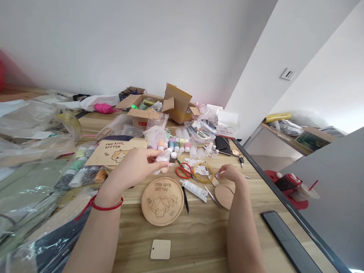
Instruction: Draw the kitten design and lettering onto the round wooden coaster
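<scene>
My left hand, a red cord round its wrist, is closed around a small clear plastic bottle among other little bottles. My right hand is closed at the fingertips on a tiny pale piece, too small to name. It is beside a coil of golden wire and above plain wooden discs. Between my forearms lies a round wooden plate with a kitten outline and lettering drawn on it. A black pen, a white paint tube and tweezers lie near it.
Red-handled scissors lie behind the tube. A kitten picture card and bags of coloured bottles are at left. Open cardboard boxes stand at the back. A wooden tag lies in front; a phone lies by the right edge.
</scene>
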A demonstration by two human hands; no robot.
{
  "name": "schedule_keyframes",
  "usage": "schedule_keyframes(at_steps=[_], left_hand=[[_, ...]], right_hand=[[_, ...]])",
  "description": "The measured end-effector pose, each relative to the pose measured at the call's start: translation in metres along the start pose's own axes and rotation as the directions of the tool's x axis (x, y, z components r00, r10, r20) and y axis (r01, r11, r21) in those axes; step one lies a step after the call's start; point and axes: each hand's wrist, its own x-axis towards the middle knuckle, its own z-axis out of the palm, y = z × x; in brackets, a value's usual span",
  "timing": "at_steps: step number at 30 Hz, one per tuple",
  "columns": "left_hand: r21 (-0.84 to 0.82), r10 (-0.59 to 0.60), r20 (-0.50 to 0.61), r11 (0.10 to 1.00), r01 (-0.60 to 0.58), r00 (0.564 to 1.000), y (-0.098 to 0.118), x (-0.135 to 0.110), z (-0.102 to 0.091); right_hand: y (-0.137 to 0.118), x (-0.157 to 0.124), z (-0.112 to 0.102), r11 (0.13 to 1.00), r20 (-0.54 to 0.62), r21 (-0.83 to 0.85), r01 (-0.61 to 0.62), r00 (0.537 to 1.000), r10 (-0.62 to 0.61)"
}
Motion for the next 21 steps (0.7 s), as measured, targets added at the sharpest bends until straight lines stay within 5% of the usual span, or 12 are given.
schedule_keyframes(at_steps=[21], left_hand=[[-0.024, 0.021, -0.016, 0.999, -0.022, 1.0, 0.0017, -0.0013, -0.002]], right_hand=[[0.0037, -0.0044, -0.0052, 0.999, -0.031, -0.036, -0.034, 0.999, 0.033]])
